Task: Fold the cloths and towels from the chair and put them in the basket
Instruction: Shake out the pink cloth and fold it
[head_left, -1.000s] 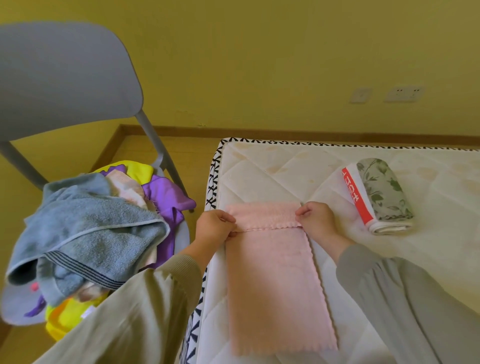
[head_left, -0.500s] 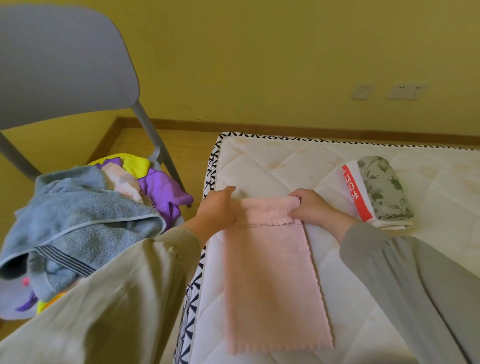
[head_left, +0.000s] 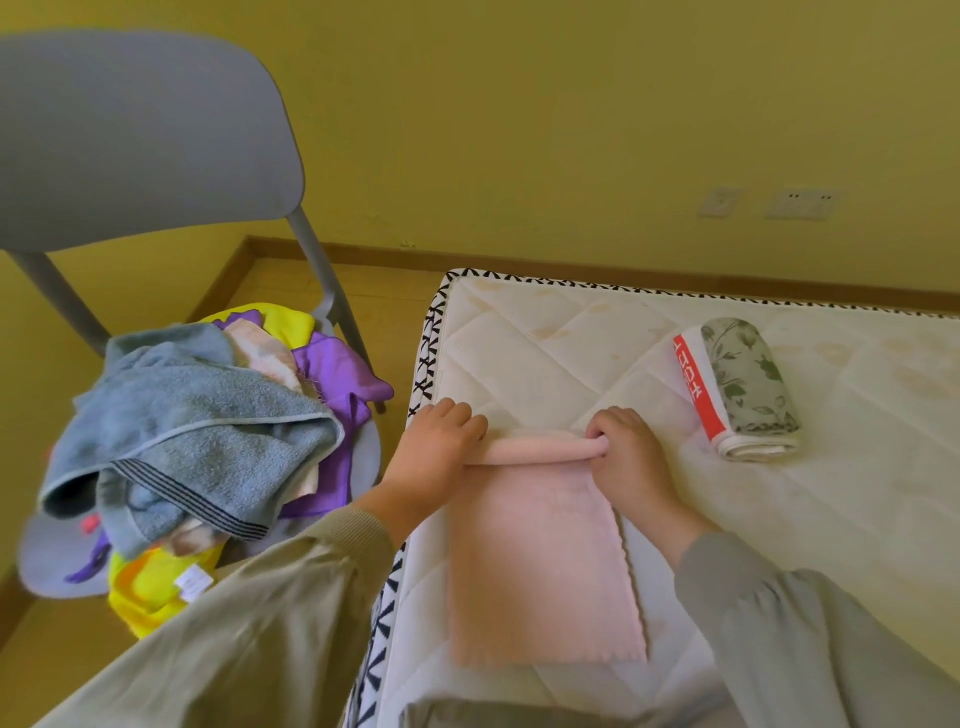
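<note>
There's the pile of towels (head_left: 208, 415) on the chair (head_left: 145, 130), left of the mattress (head_left: 571, 353). On the mattress, the cloth (head_left: 545, 561) lies near the left edge, the rolled towel (head_left: 743, 384) well off to its right.

White quilted mattress (head_left: 571, 353) w/ b&w edging; wall socket (head_left: 802, 202) behind, yellow wall.

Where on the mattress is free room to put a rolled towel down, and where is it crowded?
Free: the white quilted mattress between the pink fleecy towel and its far edge, and the wide patch right of the right hand, nearer than the rolled floral cloth. Crowded: the grey plastic chair, heaped with towels.
</note>
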